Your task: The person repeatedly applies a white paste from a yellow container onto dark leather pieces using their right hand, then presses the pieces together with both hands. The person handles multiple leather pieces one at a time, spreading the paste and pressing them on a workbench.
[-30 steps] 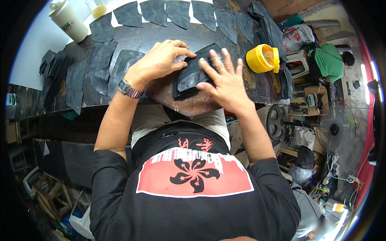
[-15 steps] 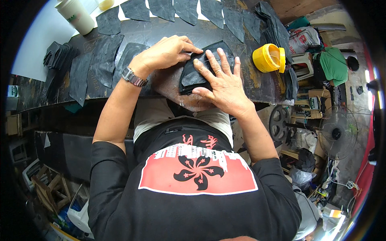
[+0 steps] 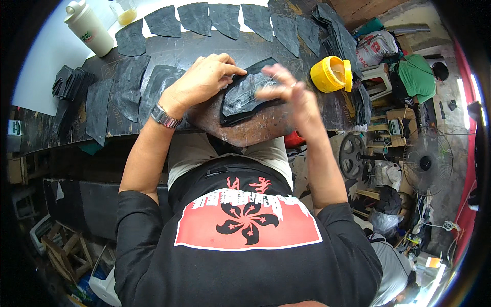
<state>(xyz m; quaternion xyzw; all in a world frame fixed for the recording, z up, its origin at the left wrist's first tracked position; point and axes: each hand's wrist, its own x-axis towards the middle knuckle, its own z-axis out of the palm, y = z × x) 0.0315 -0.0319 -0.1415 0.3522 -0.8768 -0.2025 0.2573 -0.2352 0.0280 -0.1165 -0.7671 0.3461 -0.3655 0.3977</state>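
Note:
A stack of black, leather-like cut pieces lies on a worn brown board (image 3: 261,125) at the table's front edge. The top black piece (image 3: 245,94) is smeared with a whitish, wet-looking film. My left hand (image 3: 207,79), a metal watch at its wrist, has bent fingers closed at that piece's upper left edge. Over the stack's right end hovers my right hand (image 3: 302,97), smeared by motion, its fingers stretched and apart, holding nothing. To its right a yellow tub (image 3: 327,75) stands open, pale stuff inside.
Cut black pieces (image 3: 227,20) line the table's far side. More black pieces (image 3: 128,84) lie to the left, beside a piled stack (image 3: 71,82). A cream bottle (image 3: 91,30) and clear jug (image 3: 124,13) stand far left. A fan (image 3: 427,162) stands at right.
My right hand has lifted from flat on the top piece and shifted right, uncovering the whitish film. My left hand stays at the edge. The whole view has shifted slightly.

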